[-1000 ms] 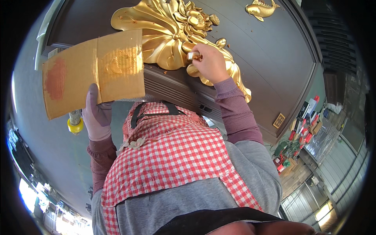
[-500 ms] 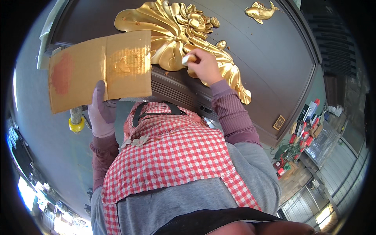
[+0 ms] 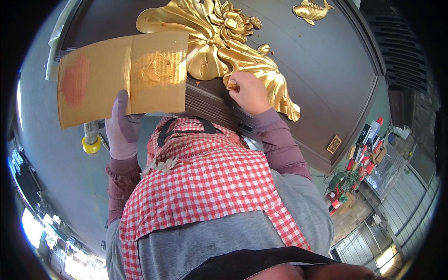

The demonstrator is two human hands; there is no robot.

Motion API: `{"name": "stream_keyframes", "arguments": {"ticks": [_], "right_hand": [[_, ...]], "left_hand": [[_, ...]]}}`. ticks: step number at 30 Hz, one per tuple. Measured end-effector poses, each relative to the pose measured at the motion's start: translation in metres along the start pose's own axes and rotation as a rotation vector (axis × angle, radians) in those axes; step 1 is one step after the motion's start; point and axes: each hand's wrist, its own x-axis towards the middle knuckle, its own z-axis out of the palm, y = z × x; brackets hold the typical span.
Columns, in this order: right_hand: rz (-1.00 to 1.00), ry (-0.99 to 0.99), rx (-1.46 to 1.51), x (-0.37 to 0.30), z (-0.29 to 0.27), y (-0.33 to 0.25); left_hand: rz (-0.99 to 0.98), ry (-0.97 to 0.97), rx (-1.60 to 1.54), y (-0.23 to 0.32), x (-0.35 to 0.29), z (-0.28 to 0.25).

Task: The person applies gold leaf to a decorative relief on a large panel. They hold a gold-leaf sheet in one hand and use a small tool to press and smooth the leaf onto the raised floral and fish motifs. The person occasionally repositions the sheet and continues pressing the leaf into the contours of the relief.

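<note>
My left hand (image 3: 122, 130), in a pale purple glove, grips the lower edge of a folded piece of cardboard (image 3: 105, 88) with the thumb on its face. A smear of wet gold paint (image 3: 161, 69) covers its right half, and a reddish patch (image 3: 76, 79) marks the left. My bare right hand (image 3: 251, 94) is closed round a small pale pad (image 3: 232, 85) stained golden brown; most of it is hidden by the fingers. That hand is at the lower edge of a gold lotus relief (image 3: 212, 42) on a dark brown panel (image 3: 322, 93); I cannot tell whether the pad touches it.
A gold fish ornament (image 3: 311, 11) sits on the panel's far right, and a small framed plaque (image 3: 333, 144) near its right corner. Beyond the panel at right lies a heap of boxes and wires (image 3: 357, 170). A yellow tape roll (image 3: 92, 145) is below the cardboard.
My right hand has moved slightly right and down, and the pad has turned so its stained side shows. The cardboard has shifted a little to the right and up in my left hand.
</note>
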Motion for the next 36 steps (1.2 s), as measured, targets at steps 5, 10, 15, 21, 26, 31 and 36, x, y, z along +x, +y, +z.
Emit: {"name": "stream_keyframes", "arguments": {"ticks": [5, 10, 15, 21, 26, 31, 36], "right_hand": [[0.040, 0.040, 0.037, 0.013, -0.025, -0.010], [0.041, -0.111, -0.081, 0.003, -0.011, -0.004], [0.274, 0.121, 0.050, -0.002, -0.077, -0.005], [0.135, 0.338, 0.768, 0.007, -0.100, -0.085], [-0.241, 0.262, 0.356, 0.020, -0.092, -0.115], [-0.342, 0.184, 0.208, 0.025, -0.080, -0.125], [-0.069, 0.263, 0.283, 0.000, -0.102, -0.097]], "left_hand": [[0.006, 0.004, 0.018, 0.001, -0.003, 0.009], [0.120, -0.064, 0.216, -0.017, 0.001, 0.004], [0.522, -0.132, 0.770, -0.015, -0.007, 0.015], [0.675, -0.180, 1.018, 0.015, -0.010, 0.047], [0.755, -0.198, 1.085, 0.014, -0.008, 0.058], [0.698, -0.181, 0.993, 0.019, -0.013, 0.071], [0.578, -0.245, 0.994, 0.010, -0.010, 0.065]]}}
